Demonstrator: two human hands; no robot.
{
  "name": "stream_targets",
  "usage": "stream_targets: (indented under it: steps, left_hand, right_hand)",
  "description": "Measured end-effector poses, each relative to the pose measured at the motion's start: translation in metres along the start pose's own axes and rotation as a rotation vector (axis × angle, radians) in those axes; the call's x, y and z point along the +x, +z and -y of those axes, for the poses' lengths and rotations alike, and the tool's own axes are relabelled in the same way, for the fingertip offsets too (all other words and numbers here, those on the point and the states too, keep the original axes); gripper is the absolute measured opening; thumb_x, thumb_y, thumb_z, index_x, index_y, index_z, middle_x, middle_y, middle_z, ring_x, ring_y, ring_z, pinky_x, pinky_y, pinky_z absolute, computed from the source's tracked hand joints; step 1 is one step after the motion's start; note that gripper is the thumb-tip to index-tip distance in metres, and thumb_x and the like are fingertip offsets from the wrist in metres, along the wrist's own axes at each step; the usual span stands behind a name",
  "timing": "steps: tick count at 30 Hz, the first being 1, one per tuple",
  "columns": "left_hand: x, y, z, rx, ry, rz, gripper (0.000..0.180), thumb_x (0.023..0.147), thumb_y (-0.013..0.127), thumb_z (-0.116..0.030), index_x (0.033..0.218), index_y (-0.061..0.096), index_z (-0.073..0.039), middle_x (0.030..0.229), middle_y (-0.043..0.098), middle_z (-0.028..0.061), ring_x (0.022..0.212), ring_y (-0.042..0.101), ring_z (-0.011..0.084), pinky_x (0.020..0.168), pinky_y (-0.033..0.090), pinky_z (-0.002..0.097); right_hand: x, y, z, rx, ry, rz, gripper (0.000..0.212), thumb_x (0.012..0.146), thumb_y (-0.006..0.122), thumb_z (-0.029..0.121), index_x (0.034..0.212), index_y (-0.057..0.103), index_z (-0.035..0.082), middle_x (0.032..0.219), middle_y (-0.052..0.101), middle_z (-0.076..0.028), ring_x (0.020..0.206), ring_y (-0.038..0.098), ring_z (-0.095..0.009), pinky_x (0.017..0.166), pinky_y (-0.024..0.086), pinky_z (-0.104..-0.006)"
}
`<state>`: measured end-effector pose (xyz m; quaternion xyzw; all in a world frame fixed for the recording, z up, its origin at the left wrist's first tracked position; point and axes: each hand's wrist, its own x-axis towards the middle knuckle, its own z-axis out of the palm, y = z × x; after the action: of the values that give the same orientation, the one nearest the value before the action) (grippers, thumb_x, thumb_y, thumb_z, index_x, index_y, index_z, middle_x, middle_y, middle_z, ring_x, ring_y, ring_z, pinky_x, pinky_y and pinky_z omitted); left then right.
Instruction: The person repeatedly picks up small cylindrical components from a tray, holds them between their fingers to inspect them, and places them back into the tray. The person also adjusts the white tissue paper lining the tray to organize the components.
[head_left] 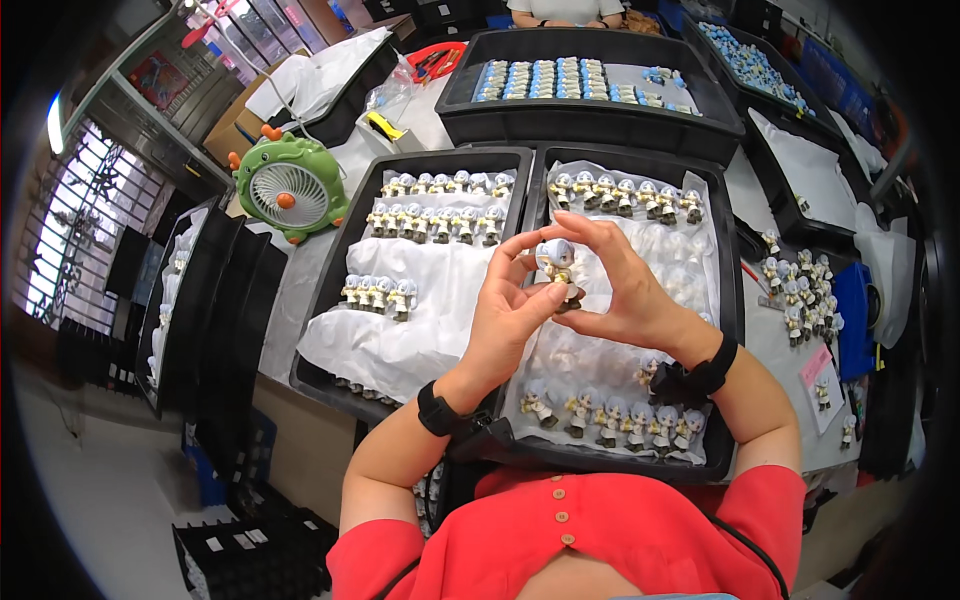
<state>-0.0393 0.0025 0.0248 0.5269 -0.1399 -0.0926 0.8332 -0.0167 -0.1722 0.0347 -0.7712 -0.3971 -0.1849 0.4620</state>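
Note:
Above the right-hand tray, a small figurine with pale hair and a white-and-gold outfit is held upright. My left hand pinches it between thumb and fingers, the thumb across its lower body. My right hand curves around its other side, thumb by the feet and index finger arching over the head; the exact contact there is partly hidden. Beneath my hands, the black right tray carries rows of similar figurines, some under thin white sheeting. Beside it, the left tray has more figurines on white sheeting.
A green fan stands at left. Behind the trays, a large black bin holds rows of blue-and-white pieces. Loose figurines cluster on the table at right beside a blue bin. Another person sits across the table.

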Motion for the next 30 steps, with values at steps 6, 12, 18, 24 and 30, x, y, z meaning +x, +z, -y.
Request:
stream_targets:
  steps: [6, 12, 18, 24, 30]
  left_hand:
    - [0.0, 0.0, -0.006, -0.084, -0.054, 0.01, 0.056, 0.087, 0.057, -0.014, 0.135, 0.029, -0.007, 0.118, 0.052, 0.015, 0.099, 0.061, 0.0284, 0.085, 0.051, 0.0381]
    - [0.001, -0.002, -0.006, -0.213, -0.081, 0.047, 0.052, 0.09, 0.053, -0.015, 0.135, 0.028, -0.009, 0.12, 0.052, 0.0161, 0.1, 0.061, 0.0296, 0.084, 0.052, 0.0381]
    - [0.003, -0.008, 0.003, -0.2, -0.144, 0.037, 0.039, 0.096, 0.046, -0.016, 0.132, 0.034, -0.006, 0.12, 0.053, 0.0126, 0.1, 0.061, 0.0279, 0.083, 0.052, 0.0364]
    - [0.003, -0.005, 0.006, -0.191, -0.119, 0.104, 0.044, 0.095, 0.052, -0.026, 0.13, 0.04, -0.002, 0.119, 0.053, 0.009, 0.101, 0.061, 0.0244, 0.081, 0.054, 0.0326]
    - [0.003, -0.003, -0.003, -0.247, -0.199, 0.186, 0.049, 0.095, 0.05, -0.032, 0.132, 0.037, -0.002, 0.127, 0.048, 0.0134, 0.106, 0.059, 0.0256, 0.082, 0.053, 0.0347]
  right_hand:
    - [-0.002, -0.001, -0.001, 0.132, 0.115, 0.002, 0.091, 0.062, 0.081, 0.014, 0.139, 0.033, 0.011, 0.12, 0.052, -0.013, 0.112, 0.049, -0.028, 0.097, 0.039, -0.0383]
    - [-0.002, -0.001, -0.004, 0.183, 0.145, -0.006, 0.091, 0.062, 0.081, 0.013, 0.139, 0.033, 0.011, 0.119, 0.053, -0.011, 0.113, 0.049, -0.026, 0.099, 0.038, -0.0375]
    - [0.0, -0.004, 0.0, 0.106, 0.09, -0.057, 0.089, 0.061, 0.079, 0.008, 0.138, 0.035, 0.01, 0.118, 0.053, -0.011, 0.109, 0.05, -0.026, 0.096, 0.041, -0.037]
    - [0.001, 0.002, -0.001, -0.063, -0.113, -0.026, 0.088, 0.057, 0.078, 0.002, 0.135, 0.04, 0.011, 0.117, 0.055, -0.006, 0.109, 0.047, -0.028, 0.087, 0.046, -0.035]
    - [-0.002, 0.007, 0.001, 0.14, 0.01, -0.032, 0.092, 0.056, 0.079, -0.001, 0.137, 0.037, 0.012, 0.121, 0.05, -0.008, 0.108, 0.05, -0.024, 0.085, 0.051, -0.0319]
